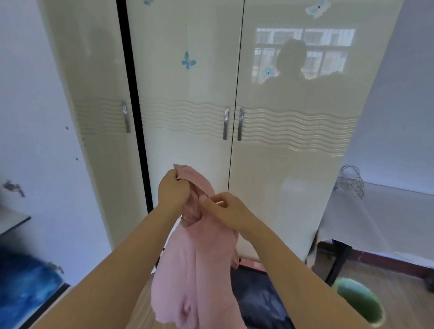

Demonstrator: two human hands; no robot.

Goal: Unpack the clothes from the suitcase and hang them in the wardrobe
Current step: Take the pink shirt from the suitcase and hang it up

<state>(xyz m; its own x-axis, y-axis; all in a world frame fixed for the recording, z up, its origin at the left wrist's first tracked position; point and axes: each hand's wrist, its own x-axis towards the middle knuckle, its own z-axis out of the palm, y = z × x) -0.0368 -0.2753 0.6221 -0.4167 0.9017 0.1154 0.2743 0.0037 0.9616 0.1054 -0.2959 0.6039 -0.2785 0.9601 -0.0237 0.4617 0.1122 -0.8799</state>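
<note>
Gripping high with the left hand (174,191), fingers curled over a top corner of the pink garment (196,265). Pinching with the right hand (229,211), just at three o'clock of the left, thumb and fingers closed on the same cloth and on a thin white sliver (219,203); impossible to say what. Working close together, nearly touching, with only bunched fabric between.

Now down toward six o'clock from that grip: pale pink, thin and soft, heavily creased, gathered into tight folds up top, then falling loose between the two forearms to an uneven lower edge. Held up in mid-air, squarely in front of the wardrobe (189,111) and outside it.

On to twelve o'clock: glossy cream doors, shut at the centre seam, crossed by a band of wavy ridges, fitted with paired metal handles (225,123), dotted with blue butterfly stickers (188,60). Mirrored in the right-hand door, a person's dim outline against a bright window (291,64).

Below at six o'clock, half hidden by the pink cloth, what looks like the suitcase (261,290), dark, with dark fabric heaped in it. Out at four o'clock, a blurred green round thing (357,302). At three o'clock, a table under a white cloth (386,222), carrying a coil of wire (352,181).
</note>
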